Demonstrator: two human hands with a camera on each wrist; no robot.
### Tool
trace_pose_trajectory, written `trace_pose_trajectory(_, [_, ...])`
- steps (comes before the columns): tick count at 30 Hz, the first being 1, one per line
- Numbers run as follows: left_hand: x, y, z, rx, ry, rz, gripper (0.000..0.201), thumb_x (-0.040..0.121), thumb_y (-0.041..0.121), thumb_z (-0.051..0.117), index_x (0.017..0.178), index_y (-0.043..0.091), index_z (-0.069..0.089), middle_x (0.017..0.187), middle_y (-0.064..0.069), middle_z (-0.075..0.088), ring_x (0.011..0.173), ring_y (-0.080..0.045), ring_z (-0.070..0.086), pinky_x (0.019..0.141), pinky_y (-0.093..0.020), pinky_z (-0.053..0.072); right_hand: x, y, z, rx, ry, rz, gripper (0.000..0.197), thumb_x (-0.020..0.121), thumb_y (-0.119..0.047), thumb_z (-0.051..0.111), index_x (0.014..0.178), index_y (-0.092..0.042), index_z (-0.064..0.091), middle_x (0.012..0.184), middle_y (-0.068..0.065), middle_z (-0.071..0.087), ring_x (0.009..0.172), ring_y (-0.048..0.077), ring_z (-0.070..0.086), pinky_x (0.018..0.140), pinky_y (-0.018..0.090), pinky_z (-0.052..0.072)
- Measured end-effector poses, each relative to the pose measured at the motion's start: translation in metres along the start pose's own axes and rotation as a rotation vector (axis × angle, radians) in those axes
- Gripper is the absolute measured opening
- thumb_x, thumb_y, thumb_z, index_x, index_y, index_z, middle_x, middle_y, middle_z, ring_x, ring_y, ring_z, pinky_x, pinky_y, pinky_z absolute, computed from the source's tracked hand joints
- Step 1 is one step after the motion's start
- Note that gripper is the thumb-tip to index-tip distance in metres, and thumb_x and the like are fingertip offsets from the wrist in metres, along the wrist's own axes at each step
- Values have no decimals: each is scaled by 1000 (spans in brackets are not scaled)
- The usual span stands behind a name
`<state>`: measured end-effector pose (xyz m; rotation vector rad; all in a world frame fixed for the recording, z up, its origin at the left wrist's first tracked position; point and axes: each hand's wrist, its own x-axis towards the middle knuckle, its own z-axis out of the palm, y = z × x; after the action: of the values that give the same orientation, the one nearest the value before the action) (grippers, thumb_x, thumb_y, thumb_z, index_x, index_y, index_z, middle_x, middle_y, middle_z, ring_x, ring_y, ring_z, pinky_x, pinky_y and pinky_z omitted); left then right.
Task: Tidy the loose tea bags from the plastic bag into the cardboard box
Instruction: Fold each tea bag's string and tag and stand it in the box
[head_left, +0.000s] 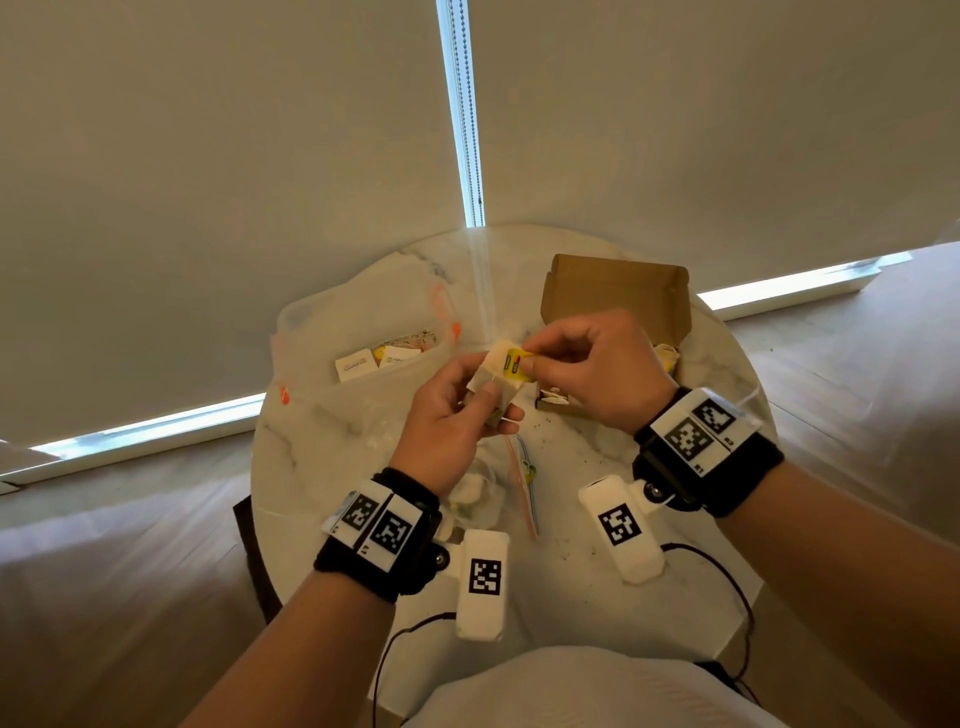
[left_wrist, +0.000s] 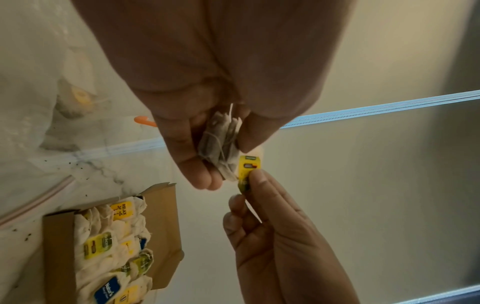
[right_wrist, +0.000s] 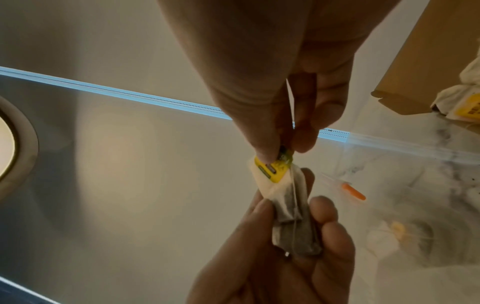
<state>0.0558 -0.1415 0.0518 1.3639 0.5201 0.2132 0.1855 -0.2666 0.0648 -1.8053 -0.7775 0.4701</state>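
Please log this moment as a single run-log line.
left hand: holds tea bag | right hand: pinches yellow tag | cardboard box: open, partly filled

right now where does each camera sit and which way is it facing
Head: on the person's head, looking down at the round marble table; both forearms, left hand and right hand show.
Left wrist: looks along the left hand at the paper tea bag; the right hand is opposite.
Right wrist: looks along the right hand pinching the yellow paper tag; the left hand is opposite.
Shared: tea bag, tag, brown cardboard box.
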Motion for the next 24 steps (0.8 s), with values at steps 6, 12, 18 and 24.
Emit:
trace_pose_trajectory(6, [-6, -2, -1, 2, -14, -12, 25, 101, 7, 50, 124, 4, 59, 100, -11, 70, 81, -27, 69, 74, -37, 57, -5, -8, -3, -20, 1, -32, 5, 84, -12, 75, 86, -8, 73, 81, 3, 73, 69, 12, 66, 65, 26, 56])
trace_pose_trajectory(12, [-10, 0, -2, 100, -14, 34, 24, 94, -2, 59, 117, 5, 63, 99, -10, 70, 77, -23, 71, 72, -31, 59, -7, -12, -7, 4, -18, -12, 11, 84, -9, 74, 94, -5, 71, 85, 5, 74, 76, 18, 69, 68, 23, 57])
trace_pose_trajectory(18, [-10, 0, 1, 178, -47, 52, 24, 93, -5, 59, 114, 5, 64, 94, -9, 70, 75, -19, 70, 70, -31, 59, -8, -15, -7, -90, -67, -11, 9, 87, -15, 72, 95, -14, 75, 82, -4, 72, 72, 11, 68, 64, 20, 55])
trace_pose_trajectory(24, [-10, 0, -2, 158, -8, -28, 28, 95, -7, 54, 112, 12, 64, 101, -11, 73, 82, -20, 74, 75, -29, 60, -11, -18, -13, 201, 30, 154, 7, 87, -7, 69, 87, -13, 72, 88, 9, 73, 74, 17, 67, 62, 23, 55])
